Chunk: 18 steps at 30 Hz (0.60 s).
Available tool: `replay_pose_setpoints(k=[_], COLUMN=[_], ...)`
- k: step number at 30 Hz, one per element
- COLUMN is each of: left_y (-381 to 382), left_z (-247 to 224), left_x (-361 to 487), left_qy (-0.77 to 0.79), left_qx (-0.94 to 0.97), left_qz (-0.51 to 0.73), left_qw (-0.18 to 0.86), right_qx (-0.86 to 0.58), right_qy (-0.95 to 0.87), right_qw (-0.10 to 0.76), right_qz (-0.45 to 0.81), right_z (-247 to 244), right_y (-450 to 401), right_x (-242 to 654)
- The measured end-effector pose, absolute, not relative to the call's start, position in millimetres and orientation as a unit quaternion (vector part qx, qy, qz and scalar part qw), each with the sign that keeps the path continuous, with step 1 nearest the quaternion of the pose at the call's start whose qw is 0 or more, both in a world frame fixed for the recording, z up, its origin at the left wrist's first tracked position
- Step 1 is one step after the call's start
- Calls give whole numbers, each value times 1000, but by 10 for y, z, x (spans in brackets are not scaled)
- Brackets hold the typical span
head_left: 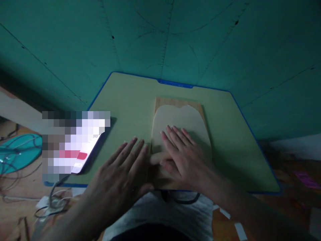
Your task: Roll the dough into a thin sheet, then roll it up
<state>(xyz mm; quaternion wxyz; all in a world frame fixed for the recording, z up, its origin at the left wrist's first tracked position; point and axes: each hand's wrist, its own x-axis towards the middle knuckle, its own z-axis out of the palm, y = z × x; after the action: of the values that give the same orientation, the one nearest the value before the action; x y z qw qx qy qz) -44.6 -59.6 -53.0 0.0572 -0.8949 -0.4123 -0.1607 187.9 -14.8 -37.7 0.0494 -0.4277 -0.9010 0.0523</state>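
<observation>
A pale, flat, soft-looking sheet [179, 117] with a rounded outline and a shallow notch at its far edge lies on a wooden board [160, 101]. Its material I cannot make out. My right hand [183, 154] rests palm down on the sheet, fingers stretched out and pointing away from me. A lobe of the pale sheet sticks out left of the thumb, and the hand hides part of the near edge. Just left of the board, my left hand [125, 167] is spread flat over the tabletop, holding nothing.
The board lies on a pale green tabletop [130, 97] with a blue rim. To the left stands a lit phone or tablet [86, 150], partly blurred out. A teal wall [140, 36] rises behind. Cables [52, 197] and a teal round thing [22, 150] lie on the left.
</observation>
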Motion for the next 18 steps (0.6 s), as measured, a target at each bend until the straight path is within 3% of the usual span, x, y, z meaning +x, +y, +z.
replay_pose_setpoints(k=[18], left_y=[-270], left_z=[-582], left_x=[-426], left_qy=[-488], left_qx=[-862], left_qz=[-128], left_qw=[50], right_qx=[-445], right_qy=[-892], right_qw=[46], right_qz=[62], right_z=[-358], right_y=[158], right_x=[1777])
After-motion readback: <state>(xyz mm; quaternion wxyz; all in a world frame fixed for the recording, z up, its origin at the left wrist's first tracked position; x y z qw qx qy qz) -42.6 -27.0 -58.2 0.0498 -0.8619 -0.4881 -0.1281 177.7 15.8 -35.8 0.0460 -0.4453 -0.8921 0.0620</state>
